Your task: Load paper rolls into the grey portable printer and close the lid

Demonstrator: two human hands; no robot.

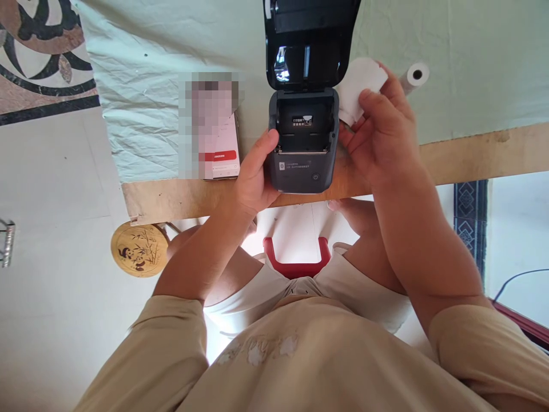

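A small dark label printer sits near the front edge of the table, its glossy black lid swung up and back. Inside the open paper bay a small printed sticker shows, and no roll lies in it. My left hand grips the printer's left side, the thumb on its upper rim. To the right of the printer, my right hand pinches a piece of white paper between thumb and fingers. Behind that hand stands a white paper roll with a dark core.
A phone, partly blurred out, lies left of the printer. A pale green cloth covers the table, leaving a bare wooden edge. Below are a round wooden stool with a panda picture and a red frame between my legs.
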